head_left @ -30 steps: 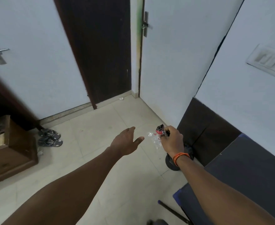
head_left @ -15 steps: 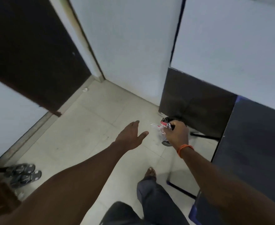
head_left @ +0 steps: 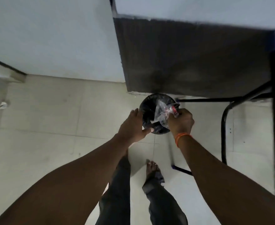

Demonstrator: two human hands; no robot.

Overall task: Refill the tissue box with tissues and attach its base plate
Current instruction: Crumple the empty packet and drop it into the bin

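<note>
Plastic wrapper (head_left: 163, 113): clear, crumpled film with a red and white printed patch, pinched at its top in the right hand, hanging over the mouth of the bin at centre frame.
Right hand (head_left: 181, 120): fingers closed tight on the wrapper, knuckles up, directly above the right edge of the bin.
Orange band (head_left: 183, 138): a thread bracelet round the right wrist, just below the hand.
Left hand (head_left: 133, 125): spread wide, holding nothing, palm down; fingertips and thumb lie across the left rim of the bin, though I cannot tell whether they touch it.
Bin (head_left: 149, 114): small, round, lined with a black bag, standing on the floor against the foot of the dark panel, partly hidden by both hands.
Dark panel (head_left: 190, 59): a broad flat brown-black board filling the upper right of the frame, against the wall.
Table frame (head_left: 224, 127): black metal tubing curving down at the right of the frame, beside the bin.
Floor (head_left: 52, 119): pale tiles, with a small white scrap (head_left: 3, 105) at the far left edge.
Foot (head_left: 152, 168): bare, below the bin at lower centre, with a dark trouser leg (head_left: 164, 203) behind it.
Tissue box: not visible anywhere in the frame.
</note>
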